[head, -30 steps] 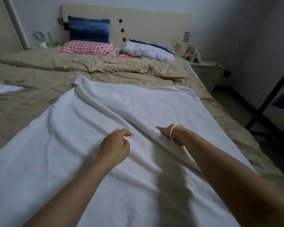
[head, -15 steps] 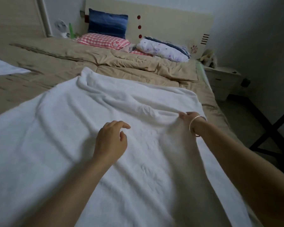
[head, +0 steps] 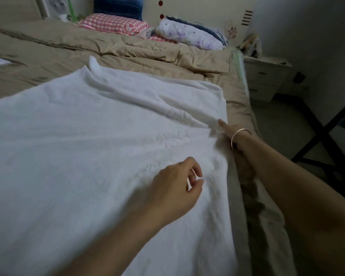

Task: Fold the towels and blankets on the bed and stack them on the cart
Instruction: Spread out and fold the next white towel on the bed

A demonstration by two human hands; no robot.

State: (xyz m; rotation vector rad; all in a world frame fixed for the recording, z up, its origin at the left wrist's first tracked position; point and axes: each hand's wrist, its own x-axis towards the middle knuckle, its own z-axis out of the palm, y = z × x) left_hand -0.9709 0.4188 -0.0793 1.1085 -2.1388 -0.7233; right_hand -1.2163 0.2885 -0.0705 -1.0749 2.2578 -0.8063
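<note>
Hands work the right edge of the white towel (head: 88,146) spread on the bed (head: 147,60): the right hand (head: 228,131) has slid outward along a ridge to the hem, its grip hidden, while the left hand (head: 177,186), loosely curled and empty, has followed, likely readying the first fold.

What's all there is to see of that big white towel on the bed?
The white towel is large, plain and fluffy, like terry cloth. It lies spread open, unfolded, over the tan quilt, with a raised fold running toward its right edge. The right hand meets that edge, grip hidden; the left hand, loosely curled, hovers or rests on it.
</note>
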